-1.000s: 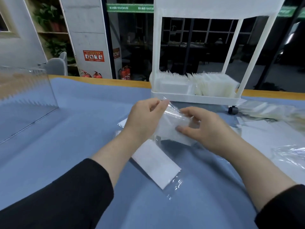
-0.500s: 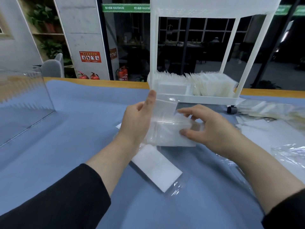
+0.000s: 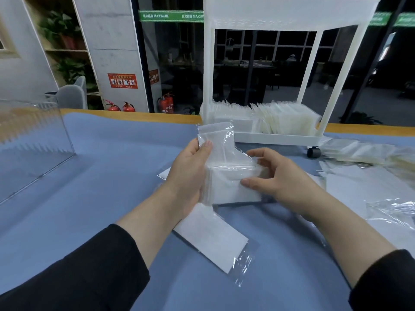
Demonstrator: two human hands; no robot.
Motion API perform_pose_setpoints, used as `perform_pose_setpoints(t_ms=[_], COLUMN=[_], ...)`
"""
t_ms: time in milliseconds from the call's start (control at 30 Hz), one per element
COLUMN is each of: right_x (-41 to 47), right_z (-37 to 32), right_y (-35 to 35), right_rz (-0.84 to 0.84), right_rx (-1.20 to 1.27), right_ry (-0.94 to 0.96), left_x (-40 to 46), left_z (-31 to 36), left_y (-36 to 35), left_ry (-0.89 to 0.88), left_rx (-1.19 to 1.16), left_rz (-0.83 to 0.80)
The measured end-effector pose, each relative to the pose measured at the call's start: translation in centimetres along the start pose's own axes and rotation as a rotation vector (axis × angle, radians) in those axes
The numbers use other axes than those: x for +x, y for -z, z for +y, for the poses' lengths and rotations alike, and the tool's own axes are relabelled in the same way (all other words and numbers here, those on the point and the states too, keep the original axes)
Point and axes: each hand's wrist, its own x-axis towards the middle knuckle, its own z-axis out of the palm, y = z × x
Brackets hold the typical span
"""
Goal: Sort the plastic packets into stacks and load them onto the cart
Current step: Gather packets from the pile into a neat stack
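Packets [image 3: 233,185] are held in a small stack above the table [image 3: 101,176], between the two hands, in the one head view. The left hand [image 3: 190,173] is curled round the stack's left end, its thumb laid flat against one upright packet [image 3: 216,142] that stands taller than the rest, its clear top edge reaching up in front of the cart [image 3: 280,135]. The right hand [image 3: 278,176] grips the stack's right end, thumb pressed on the near face and fingers bent over the top and far side. The stack is white inside clear film and is seen tilted, its long edge roughly level.

Below the hands, a single flat packet [image 3: 213,241] lies on the blue table cover, set diagonally, with a clear flap at its near right corner. Part of another packet shows under the left wrist. To the right, loose packets [image 3: 368,189] are spread over the table, and a crumpled clear one [image 3: 393,209] lies near the right edge.

The cart is white, stands on the far side of the table and has a dark wheel [image 3: 313,151] at its right corner. Its lower shelf is filled with upright rows of packets [image 3: 285,117]; whether its upper shelf holds anything cannot be told.

A clear box [image 3: 33,140] stands at the left of the table. Black sleeves [image 3: 89,272] cover both forearms up to well short of the wrists.
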Motion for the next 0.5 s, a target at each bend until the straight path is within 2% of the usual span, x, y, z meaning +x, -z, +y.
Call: perform_pose_setpoints(t_ms=[100, 233, 300, 400, 500], right_x=[-0.1, -0.1, -0.1, -0.3, -0.4], right_z=[0.0, -0.5, -0.6, -0.7, -1.3], right_y=[-0.1, 1.0, 1.7, 2.1, 1.6], right_rz=[-0.004, 0.084, 0.165, 0.238, 0.196], right_rx=[0.083, 0.08, 0.116, 0.335, 0.635], right_ry=[0.006, 0.077, 0.083, 0.058, 0.014], left_x=[0.0, 0.7, 1.0, 1.1, 0.9], left_z=[-0.1, 0.3, 0.6, 0.5, 0.1], left_y=[-0.2, 0.8, 1.5, 2.1, 1.4], left_ry=[0.006, -0.205, -0.249, -0.197, -0.069], left_rx=[-0.012, -0.008, -0.027, -0.124, -0.175], left_rz=[-0.004, 0.235, 0.352, 0.412, 0.387])
